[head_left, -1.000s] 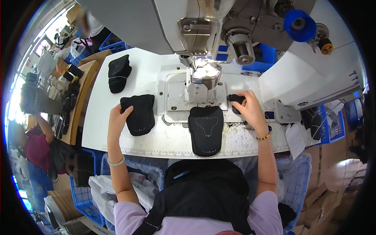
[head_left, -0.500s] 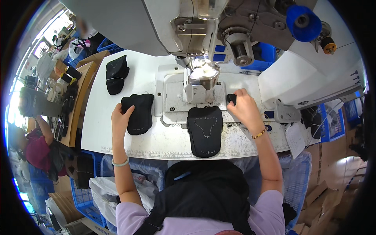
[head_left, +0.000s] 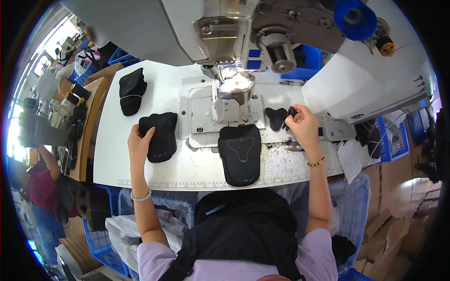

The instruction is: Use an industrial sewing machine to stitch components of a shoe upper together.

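My left hand (head_left: 139, 143) grips the left edge of a black padded fabric piece (head_left: 162, 136) lying on the white table, thumb on top. Pinched in my right hand (head_left: 303, 125) are small dark fabric pieces (head_left: 291, 113), raised a little above the table; how many I cannot tell. Just left of those fingers lies a small black three-lobed patch (head_left: 275, 119). Between my hands, near the table's front edge, rests a stack of black padded pieces (head_left: 240, 161), the top one marked with a white dashed three-armed outline.
A sewing machine (head_left: 234, 91) stands over the middle of the table. At the back left lies a tied black bundle (head_left: 131, 92). Small snips (head_left: 294, 146) lie beside my right wrist. Blue crates (head_left: 101, 241) stand below the table. Another person (head_left: 44, 182) is at far left.
My right hand has drawn slightly right and turned, lifting small dark pieces; the three-lobed patch beside it now shows. My left hand keeps its grip on the padded piece. The whole view has shifted slightly.
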`<state>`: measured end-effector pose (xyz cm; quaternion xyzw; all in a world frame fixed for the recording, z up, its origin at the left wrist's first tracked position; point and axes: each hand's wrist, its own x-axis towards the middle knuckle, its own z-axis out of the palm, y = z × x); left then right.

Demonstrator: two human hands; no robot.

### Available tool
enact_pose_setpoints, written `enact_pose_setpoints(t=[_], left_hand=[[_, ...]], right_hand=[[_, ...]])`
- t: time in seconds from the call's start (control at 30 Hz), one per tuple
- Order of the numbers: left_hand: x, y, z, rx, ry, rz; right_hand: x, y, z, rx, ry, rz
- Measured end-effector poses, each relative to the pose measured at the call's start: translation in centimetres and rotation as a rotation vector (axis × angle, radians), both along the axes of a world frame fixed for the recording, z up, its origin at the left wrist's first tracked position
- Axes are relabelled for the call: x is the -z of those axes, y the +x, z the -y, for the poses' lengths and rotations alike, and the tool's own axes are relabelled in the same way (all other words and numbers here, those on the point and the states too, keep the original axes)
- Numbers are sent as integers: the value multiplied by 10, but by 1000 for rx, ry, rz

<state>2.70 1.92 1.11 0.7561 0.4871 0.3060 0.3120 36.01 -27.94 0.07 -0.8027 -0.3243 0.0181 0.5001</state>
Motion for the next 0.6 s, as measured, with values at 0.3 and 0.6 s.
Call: enact_pose_setpoints(t=[0.3,0.6], left_hand=[[-6,4,6,-11,46,-74],[-21,14,36,-236,570,-256]], right_hand=[[-13,3,10,-69,150,-110],[-53,-23,45,-250,-314,437]])
